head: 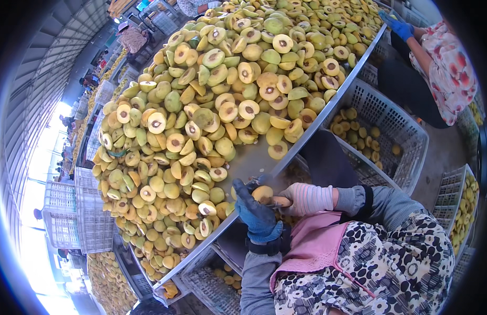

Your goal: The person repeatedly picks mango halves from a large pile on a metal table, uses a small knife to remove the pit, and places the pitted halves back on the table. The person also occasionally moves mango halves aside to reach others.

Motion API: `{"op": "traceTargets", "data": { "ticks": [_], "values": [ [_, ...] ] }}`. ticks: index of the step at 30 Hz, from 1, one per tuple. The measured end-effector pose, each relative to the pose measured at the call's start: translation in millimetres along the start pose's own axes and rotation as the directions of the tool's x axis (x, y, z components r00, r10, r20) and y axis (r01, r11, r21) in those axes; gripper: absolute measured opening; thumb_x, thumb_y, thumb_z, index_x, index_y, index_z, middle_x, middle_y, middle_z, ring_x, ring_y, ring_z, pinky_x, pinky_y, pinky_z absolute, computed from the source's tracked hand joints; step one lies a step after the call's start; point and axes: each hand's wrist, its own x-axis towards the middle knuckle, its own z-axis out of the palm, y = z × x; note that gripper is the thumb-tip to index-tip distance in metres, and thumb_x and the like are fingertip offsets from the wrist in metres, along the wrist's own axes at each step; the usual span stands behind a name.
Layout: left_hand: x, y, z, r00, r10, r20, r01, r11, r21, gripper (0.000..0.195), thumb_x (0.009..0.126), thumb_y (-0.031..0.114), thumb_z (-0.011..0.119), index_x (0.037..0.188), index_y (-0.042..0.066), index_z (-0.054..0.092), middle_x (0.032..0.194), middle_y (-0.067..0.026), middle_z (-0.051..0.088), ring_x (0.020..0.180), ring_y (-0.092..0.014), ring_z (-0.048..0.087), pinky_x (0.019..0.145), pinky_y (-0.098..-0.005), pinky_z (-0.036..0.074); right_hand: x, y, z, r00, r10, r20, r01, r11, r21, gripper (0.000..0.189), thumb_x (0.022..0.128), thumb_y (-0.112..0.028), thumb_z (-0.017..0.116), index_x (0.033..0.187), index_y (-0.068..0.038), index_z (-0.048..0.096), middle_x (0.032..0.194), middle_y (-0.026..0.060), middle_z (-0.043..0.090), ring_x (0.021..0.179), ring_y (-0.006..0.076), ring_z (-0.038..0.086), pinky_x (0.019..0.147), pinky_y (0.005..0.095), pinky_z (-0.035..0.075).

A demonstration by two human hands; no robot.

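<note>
My left hand (253,210), in a dark blue coated work glove, grips a yellow fruit half (263,194) just over the table's front edge. A striped knit glove covers my right hand (306,199), which is closed around the wooden handle (282,201) of a small tool. The tool's working end meets the fruit and is hidden from me. Beyond my hands a large heap of halved yellow-green fruit (212,118), peach- or apricot-like, covers most of the metal table (247,159). Many halves lie cut side up with brown pits or pit hollows showing.
A plastic crate (401,118) with fruit halves stands right of my knee. Another crate (204,287) sits below the table at left. Further right is a fruit-filled crate (462,204). A co-worker's blue-gloved hand (401,29) is at the table's far right. Stacked crates (78,212) rise at left.
</note>
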Motion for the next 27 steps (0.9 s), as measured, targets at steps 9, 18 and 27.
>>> {"op": "traceTargets", "data": {
  "ticks": [9, 18, 27],
  "values": [
    [-8.0, 20.3, -108.5, 0.719, -0.695, -0.023, 0.526, 0.566, -0.635, 0.034, 0.096, 0.021, 0.067, 0.119, -0.002, 0.057, 0.093, -0.0126, 0.068, 0.078, -0.023, 0.066, 0.069, -0.0338, 0.053, -8.7, 26.5, -3.8, 0.92, 0.092, 0.381, -0.186, 0.958, 0.217, 0.023, 0.084, -0.022, 0.068, 0.099, -0.004, 0.071, 0.075, 0.0057, 0.07, 0.069, 0.0187, 0.066, 0.068, 0.0356, 0.053],
    [12.7, -15.4, -122.7, 0.975, -0.132, 0.179, -0.027, 0.729, 0.684, 0.048, 0.086, 0.027, 0.077, 0.124, 0.001, 0.064, 0.117, -0.0208, 0.069, 0.107, -0.04, 0.065, 0.093, -0.0481, 0.05, 4.2, 45.7, -12.1, 0.977, 0.2, 0.076, -0.163, 0.926, -0.341, 0.034, 0.091, -0.035, 0.058, 0.116, -0.016, 0.071, 0.085, 0.0151, 0.072, 0.082, 0.0364, 0.069, 0.075, 0.0446, 0.054],
    [96.5, -69.7, -67.3, 0.591, -0.499, 0.634, -0.099, 0.735, 0.671, 0.05, 0.076, 0.029, 0.074, 0.12, 0.007, 0.064, 0.105, -0.0241, 0.068, 0.098, -0.039, 0.067, 0.087, -0.0466, 0.053, 6.2, 39.3, -13.3, 0.98, 0.191, 0.059, -0.159, 0.923, -0.35, 0.038, 0.093, -0.037, 0.056, 0.125, -0.02, 0.067, 0.08, 0.0131, 0.071, 0.072, 0.0313, 0.071, 0.067, 0.0426, 0.056]
  ]
}}
